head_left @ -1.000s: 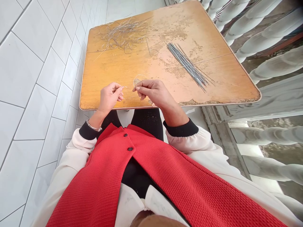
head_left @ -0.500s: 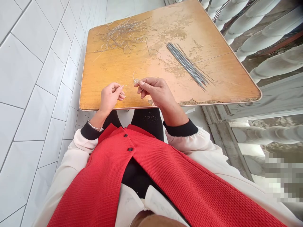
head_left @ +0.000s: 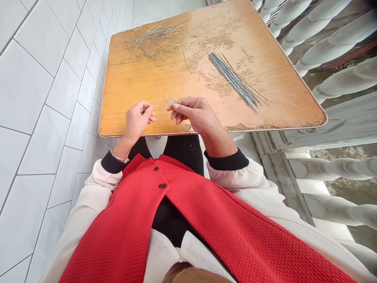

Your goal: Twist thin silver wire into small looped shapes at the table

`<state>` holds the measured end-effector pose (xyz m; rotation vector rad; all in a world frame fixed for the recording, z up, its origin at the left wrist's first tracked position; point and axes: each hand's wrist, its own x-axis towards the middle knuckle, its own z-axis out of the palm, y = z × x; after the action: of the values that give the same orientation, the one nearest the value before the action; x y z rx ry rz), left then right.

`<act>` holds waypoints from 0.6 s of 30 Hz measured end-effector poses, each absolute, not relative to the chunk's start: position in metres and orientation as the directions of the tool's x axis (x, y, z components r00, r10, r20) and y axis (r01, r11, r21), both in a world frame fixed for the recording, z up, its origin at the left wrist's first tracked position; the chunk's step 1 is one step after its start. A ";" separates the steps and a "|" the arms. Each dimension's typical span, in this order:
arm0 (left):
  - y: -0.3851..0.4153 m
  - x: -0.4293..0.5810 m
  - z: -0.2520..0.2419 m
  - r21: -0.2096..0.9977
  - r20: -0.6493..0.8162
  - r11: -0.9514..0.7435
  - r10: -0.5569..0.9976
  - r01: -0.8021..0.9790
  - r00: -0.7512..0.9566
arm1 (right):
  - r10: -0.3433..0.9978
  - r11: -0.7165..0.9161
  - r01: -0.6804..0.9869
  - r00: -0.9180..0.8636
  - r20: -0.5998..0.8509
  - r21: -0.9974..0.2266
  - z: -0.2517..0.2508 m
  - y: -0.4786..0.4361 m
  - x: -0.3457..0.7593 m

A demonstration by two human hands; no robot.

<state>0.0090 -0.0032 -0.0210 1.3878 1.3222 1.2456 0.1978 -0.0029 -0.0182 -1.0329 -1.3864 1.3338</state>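
Over the table's near edge, my left hand [head_left: 139,118] is closed in a pinch on a thin pale wire [head_left: 153,105], whose short ends stick out past the fingertips. To its right, my right hand [head_left: 196,112] pinches another thin wire [head_left: 167,94] between thumb and forefinger, and this one curves up in a loop. A gap lies between the two hands. Whether both pieces are one wire, I cannot tell. Farther back, a bundle of straight grey wires [head_left: 234,83] lies slanted on the table, with a single wire across it.
The worn wooden table [head_left: 123,90] has peeling patches and a chipped near edge. A tangle of bent wires [head_left: 156,39] lies at its far left. White tiled wall [head_left: 55,98] runs along the left, and a white balustrade [head_left: 338,47] along the right.
Both hands stay almost in place. The wire at my right hand shows a slightly larger curve above the fingers.
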 end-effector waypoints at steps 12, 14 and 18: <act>-0.004 0.010 -0.026 0.997 0.025 -0.023 0.999 0.075 -0.028 | 0.983 0.131 -0.076 -0.121 0.140 -0.988 -0.031 0.001 0.188; -0.005 0.010 -0.025 0.999 0.007 -0.006 0.999 0.038 -0.035 | 0.986 0.111 -0.125 -0.114 0.125 -0.986 -0.033 0.001 0.186; -0.009 0.013 -0.025 0.999 -0.027 0.024 0.997 -0.038 -0.073 | 0.990 0.106 -0.168 -0.077 0.120 -0.980 -0.038 -0.003 0.181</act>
<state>0.0127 -0.0090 -0.0253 1.1274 1.2471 1.2610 0.1811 -0.0028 -0.0375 -0.9631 -1.2005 1.2607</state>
